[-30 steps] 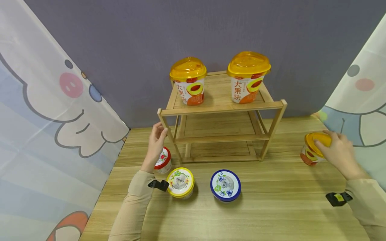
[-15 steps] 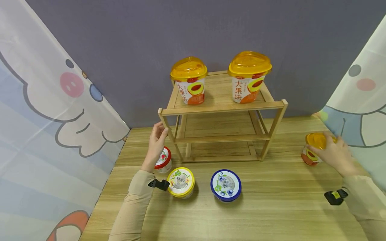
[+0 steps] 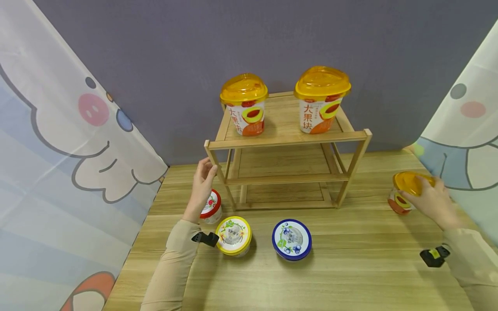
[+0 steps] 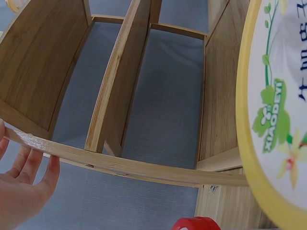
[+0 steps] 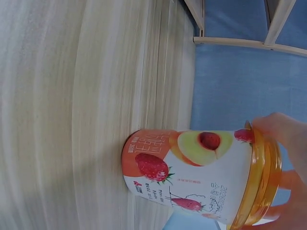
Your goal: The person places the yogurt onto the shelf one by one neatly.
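Observation:
My right hand [image 3: 433, 201] grips the orange-yellow domed lid of a fruit yogurt cup [image 5: 187, 172], thumb on one side and fingers on the other. That cup stands upright at the right of the table, its white and orange side printed with peach and strawberry. At the left, my left hand [image 3: 203, 181] holds the front left post of a wooden rack [image 3: 288, 139], thumb on one face and fingers [image 4: 31, 163] behind it. On the rack's top shelf stand two matching yogurt cups, one left [image 3: 249, 116] and one right [image 3: 317, 114].
Before the rack sit a yellow-lidded tub [image 3: 233, 235] and a blue-lidded tub [image 3: 292, 239]. A red-lidded tub [image 3: 211, 207] stands by the rack's left leg, partly behind my left wrist. Cartoon-printed curtains [image 3: 50, 142] flank the wooden table [image 3: 350, 268]; a grey wall [image 3: 186, 65] rises behind.
My right hand has shifted slightly left over the lid of the right-hand cup, which stays about where it was. My left hand keeps its hold on the rack post.

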The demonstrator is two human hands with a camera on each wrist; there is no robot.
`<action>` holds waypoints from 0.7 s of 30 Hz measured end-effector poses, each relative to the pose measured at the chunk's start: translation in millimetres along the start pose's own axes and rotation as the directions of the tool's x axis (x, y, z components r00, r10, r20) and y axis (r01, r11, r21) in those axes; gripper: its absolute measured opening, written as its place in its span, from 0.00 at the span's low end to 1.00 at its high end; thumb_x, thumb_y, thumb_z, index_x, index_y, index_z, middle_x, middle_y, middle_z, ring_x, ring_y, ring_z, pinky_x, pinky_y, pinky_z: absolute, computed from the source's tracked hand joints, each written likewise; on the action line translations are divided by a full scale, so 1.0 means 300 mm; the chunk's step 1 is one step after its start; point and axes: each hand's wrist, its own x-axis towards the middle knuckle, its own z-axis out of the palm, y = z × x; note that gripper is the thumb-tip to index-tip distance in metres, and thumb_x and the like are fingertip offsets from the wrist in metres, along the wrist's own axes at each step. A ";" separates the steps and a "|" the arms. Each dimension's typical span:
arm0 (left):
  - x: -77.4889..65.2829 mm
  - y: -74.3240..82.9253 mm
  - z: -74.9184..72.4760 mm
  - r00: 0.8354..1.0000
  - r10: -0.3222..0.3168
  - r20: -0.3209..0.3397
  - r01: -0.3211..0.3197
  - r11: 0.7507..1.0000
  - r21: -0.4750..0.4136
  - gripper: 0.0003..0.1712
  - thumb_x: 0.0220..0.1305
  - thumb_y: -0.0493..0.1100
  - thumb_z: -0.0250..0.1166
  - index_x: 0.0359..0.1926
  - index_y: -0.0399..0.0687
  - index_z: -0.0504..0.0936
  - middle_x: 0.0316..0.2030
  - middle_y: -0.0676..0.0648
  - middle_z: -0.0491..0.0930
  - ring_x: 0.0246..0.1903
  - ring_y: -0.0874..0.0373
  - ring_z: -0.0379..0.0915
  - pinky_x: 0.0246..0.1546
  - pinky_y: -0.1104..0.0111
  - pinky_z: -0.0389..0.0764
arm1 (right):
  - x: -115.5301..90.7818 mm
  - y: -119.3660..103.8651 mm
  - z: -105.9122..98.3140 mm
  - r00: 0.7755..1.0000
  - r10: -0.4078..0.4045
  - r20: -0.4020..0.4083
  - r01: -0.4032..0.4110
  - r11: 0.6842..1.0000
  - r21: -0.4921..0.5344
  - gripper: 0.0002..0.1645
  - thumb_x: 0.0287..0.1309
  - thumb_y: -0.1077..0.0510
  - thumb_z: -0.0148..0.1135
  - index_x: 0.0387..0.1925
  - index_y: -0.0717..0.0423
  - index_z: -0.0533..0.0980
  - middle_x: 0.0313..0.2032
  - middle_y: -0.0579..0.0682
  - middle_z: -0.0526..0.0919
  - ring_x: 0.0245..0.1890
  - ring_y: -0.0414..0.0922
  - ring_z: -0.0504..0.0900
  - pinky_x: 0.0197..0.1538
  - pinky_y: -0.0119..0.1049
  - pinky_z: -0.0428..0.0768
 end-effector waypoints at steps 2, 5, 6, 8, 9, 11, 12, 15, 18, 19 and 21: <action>-0.001 -0.001 -0.001 1.000 -0.004 0.005 0.004 1.000 0.004 0.17 0.66 0.37 0.48 0.54 0.36 0.61 0.43 0.47 0.67 0.42 0.63 0.65 0.47 0.70 0.66 | 0.001 0.005 0.002 1.000 -0.023 -0.012 0.023 1.000 0.004 0.43 0.57 0.45 0.52 0.55 0.80 0.52 0.53 0.87 0.39 0.45 0.83 0.49 0.40 0.72 0.54; -0.003 0.000 -0.002 1.000 -0.013 0.011 0.013 1.000 0.010 0.17 0.66 0.38 0.48 0.55 0.37 0.61 0.44 0.44 0.66 0.43 0.62 0.64 0.48 0.68 0.66 | 0.004 0.016 0.006 0.998 -0.064 -0.029 0.064 0.998 0.016 0.42 0.57 0.47 0.53 0.55 0.81 0.53 0.53 0.86 0.40 0.47 0.81 0.48 0.43 0.71 0.53; -0.004 0.000 -0.002 1.000 -0.015 0.013 0.015 1.000 0.011 0.18 0.66 0.38 0.48 0.55 0.37 0.60 0.44 0.44 0.66 0.43 0.62 0.64 0.48 0.67 0.65 | 0.005 0.019 0.007 0.997 -0.076 -0.030 0.077 0.997 0.021 0.42 0.57 0.48 0.53 0.55 0.81 0.52 0.53 0.86 0.41 0.48 0.81 0.48 0.44 0.71 0.52; -0.005 0.000 -0.001 1.000 -0.016 0.016 0.016 1.000 0.011 0.18 0.66 0.38 0.47 0.55 0.37 0.60 0.45 0.44 0.65 0.43 0.61 0.64 0.49 0.66 0.65 | 0.007 0.022 0.009 0.994 -0.103 -0.044 0.104 0.994 0.032 0.40 0.56 0.50 0.54 0.54 0.81 0.53 0.52 0.86 0.43 0.49 0.79 0.48 0.44 0.70 0.53; -0.005 0.000 -0.001 1.000 -0.017 0.015 0.016 1.000 0.010 0.18 0.66 0.38 0.47 0.55 0.36 0.60 0.45 0.44 0.65 0.44 0.61 0.64 0.50 0.65 0.65 | 0.009 0.023 0.010 0.992 -0.117 -0.052 0.119 0.992 0.037 0.40 0.56 0.51 0.55 0.54 0.81 0.54 0.52 0.86 0.44 0.49 0.79 0.49 0.44 0.69 0.53; -0.004 -0.001 -0.001 1.000 -0.015 0.015 0.015 1.000 0.004 0.18 0.66 0.38 0.47 0.55 0.36 0.60 0.44 0.45 0.65 0.44 0.62 0.64 0.51 0.63 0.64 | 0.012 0.028 0.012 0.987 -0.143 -0.067 0.146 0.988 0.049 0.39 0.55 0.52 0.56 0.53 0.81 0.55 0.51 0.86 0.46 0.48 0.78 0.49 0.44 0.68 0.54; -0.004 -0.002 -0.001 1.000 -0.015 0.015 0.015 1.000 0.001 0.18 0.67 0.38 0.47 0.55 0.36 0.60 0.44 0.46 0.65 0.43 0.62 0.64 0.51 0.63 0.64 | 0.013 0.028 0.011 0.986 -0.151 -0.068 0.155 0.986 0.055 0.38 0.54 0.53 0.56 0.53 0.81 0.56 0.51 0.85 0.47 0.48 0.78 0.50 0.43 0.68 0.54; -0.003 -0.005 -0.001 1.000 -0.008 0.010 0.008 1.000 -0.013 0.17 0.66 0.37 0.47 0.54 0.35 0.60 0.43 0.48 0.66 0.42 0.63 0.64 0.51 0.61 0.64 | 0.017 0.033 0.009 0.985 -0.162 -0.056 0.165 0.984 0.072 0.38 0.54 0.53 0.57 0.53 0.81 0.56 0.52 0.85 0.46 0.48 0.78 0.51 0.43 0.67 0.55; -0.002 -0.005 0.000 1.000 0.002 0.006 -0.002 1.000 -0.014 0.17 0.66 0.37 0.48 0.54 0.35 0.61 0.42 0.49 0.67 0.41 0.64 0.65 0.50 0.63 0.65 | 0.021 0.039 0.005 0.987 -0.160 -0.030 0.162 0.983 0.090 0.38 0.55 0.54 0.56 0.54 0.81 0.55 0.54 0.85 0.42 0.48 0.79 0.50 0.43 0.69 0.55; -0.002 -0.005 0.000 1.000 0.005 0.004 -0.005 1.000 -0.014 0.17 0.66 0.37 0.48 0.54 0.35 0.61 0.41 0.50 0.67 0.41 0.65 0.65 0.49 0.65 0.65 | 0.022 0.042 0.004 0.987 -0.161 -0.026 0.163 0.982 0.096 0.38 0.55 0.54 0.56 0.54 0.81 0.55 0.54 0.84 0.42 0.49 0.79 0.49 0.43 0.69 0.55; -0.001 -0.004 0.000 1.000 0.009 0.001 -0.009 1.000 -0.013 0.17 0.66 0.37 0.48 0.54 0.35 0.61 0.41 0.51 0.67 0.41 0.65 0.65 0.47 0.68 0.66 | 0.025 0.047 0.003 0.986 -0.166 -0.021 0.167 0.980 0.106 0.38 0.54 0.55 0.57 0.54 0.80 0.55 0.54 0.84 0.42 0.48 0.79 0.49 0.43 0.69 0.55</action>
